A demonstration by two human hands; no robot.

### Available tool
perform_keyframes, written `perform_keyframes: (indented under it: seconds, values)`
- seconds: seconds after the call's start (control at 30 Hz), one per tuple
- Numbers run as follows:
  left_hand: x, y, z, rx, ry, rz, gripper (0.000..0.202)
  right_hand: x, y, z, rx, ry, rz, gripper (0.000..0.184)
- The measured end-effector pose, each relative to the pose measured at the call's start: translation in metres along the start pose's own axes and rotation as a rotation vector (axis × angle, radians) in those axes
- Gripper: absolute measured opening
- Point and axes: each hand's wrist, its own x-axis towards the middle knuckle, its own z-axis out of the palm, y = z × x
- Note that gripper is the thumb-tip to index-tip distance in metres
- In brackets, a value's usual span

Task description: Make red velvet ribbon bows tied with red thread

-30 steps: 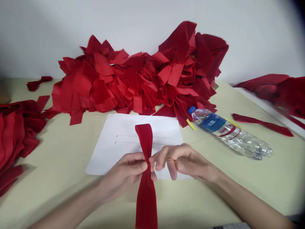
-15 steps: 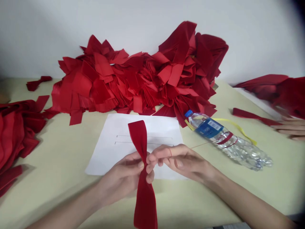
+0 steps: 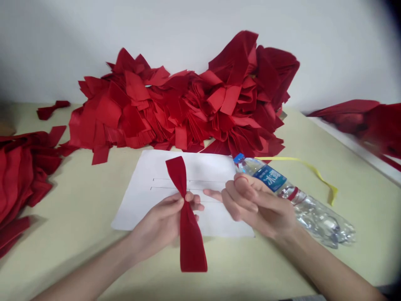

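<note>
My left hand (image 3: 164, 217) pinches a red velvety ribbon strip (image 3: 193, 242) at its gathered middle, between thumb and fingers. The strip flares out above and below the pinch, over a white paper sheet (image 3: 133, 205) with ruled lines. To the right, apart from the ribbon, my right hand (image 3: 261, 205) is closed, with the little finger stretched toward the ribbon. A thin red thread (image 3: 241, 177) crosses its fingertip; most of its length cannot be made out. Behind that hand lies a clear plastic bottle (image 3: 316, 217) with a blue cap and red thread wound round it.
A large heap of red strips (image 3: 181, 108) lies along the wall. More red strips (image 3: 25, 171) are piled at the left, and others (image 3: 376, 123) at the right. A small red bow (image 3: 52, 109) sits far left. A yellow ribbon (image 3: 313, 169) runs behind the bottle.
My right hand has moved from the ribbon's middle to the right and closed. The bottle has shifted and rolled. Another person's hand at the right edge has gone from view.
</note>
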Motion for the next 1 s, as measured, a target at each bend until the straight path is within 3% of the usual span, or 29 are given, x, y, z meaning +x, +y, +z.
perform_keyframes:
  seconds: [0.1,0.2,0.3,0.43,0.6,0.7,0.87,1.0]
  values:
    - [-0.002,0.001,0.006,-0.034,-0.029,0.057,0.03,0.0,0.005,0.0,0.067,-0.027,0.007,0.018]
    - [-0.004,0.002,0.011,-0.078,-0.068,0.089,0.029,0.002,0.008,0.002,-0.095,-0.036,0.066,0.013]
    - [-0.004,0.001,0.011,-0.038,-0.026,0.094,0.025,0.004,0.008,0.011,-0.583,-0.028,0.109,0.016]
    - [0.0,-0.001,0.009,0.075,0.057,0.105,0.022,0.003,0.015,0.026,-1.27,0.016,-0.003,0.014]
    - [0.002,0.002,0.009,0.267,0.057,0.061,0.021,-0.003,0.023,0.032,-1.813,-0.172,0.13,0.03]
    - [0.003,0.003,0.007,0.347,-0.02,0.006,0.021,-0.003,0.015,0.03,-1.718,-0.258,0.195,0.036]
    - [0.002,-0.002,0.008,0.295,-0.159,-0.161,0.018,0.003,0.008,0.016,-1.088,-0.433,0.293,0.034]
    - [-0.002,-0.005,0.008,0.169,-0.192,-0.273,0.015,0.003,0.013,-0.001,-0.641,-0.547,0.41,0.026]
